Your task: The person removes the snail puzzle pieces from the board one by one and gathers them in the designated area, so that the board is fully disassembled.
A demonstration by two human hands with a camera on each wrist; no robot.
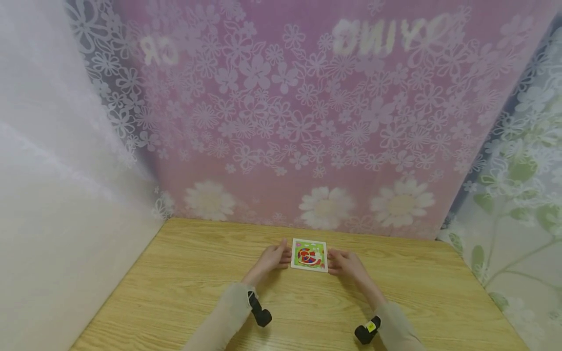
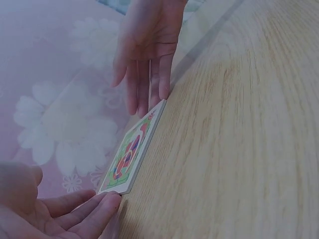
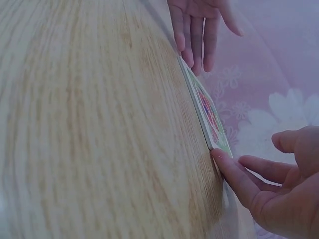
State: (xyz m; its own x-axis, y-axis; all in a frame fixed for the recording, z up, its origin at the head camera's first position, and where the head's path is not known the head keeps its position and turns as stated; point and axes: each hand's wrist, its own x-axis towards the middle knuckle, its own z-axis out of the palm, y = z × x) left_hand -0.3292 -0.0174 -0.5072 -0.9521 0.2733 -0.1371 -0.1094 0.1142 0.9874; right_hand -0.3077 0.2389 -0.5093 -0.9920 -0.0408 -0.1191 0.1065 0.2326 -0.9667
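A small square picture puzzle [image 1: 309, 255] with a white border and a red and blue snail on green lies flat on the wooden table [image 1: 307, 312]. At its left edge is my left hand [image 1: 273, 257], fingers extended and thumb raised. My right hand [image 1: 347, 263] meets the opposite edge with straight fingers. In the left wrist view, left fingertips [image 2: 107, 201] touch the near side of the puzzle [image 2: 132, 149]. The right wrist view has a right fingertip [image 3: 219, 154] against a corner of the puzzle [image 3: 207, 112].
A pink floral cloth [image 1: 307, 122] hangs along the table's back edge, close behind the puzzle. Pale sheets stand on the left [image 1: 66, 195] and right [image 1: 522, 234]. Black wrist cameras sit on the left sleeve [image 1: 228, 312] and right sleeve [image 1: 395, 324].
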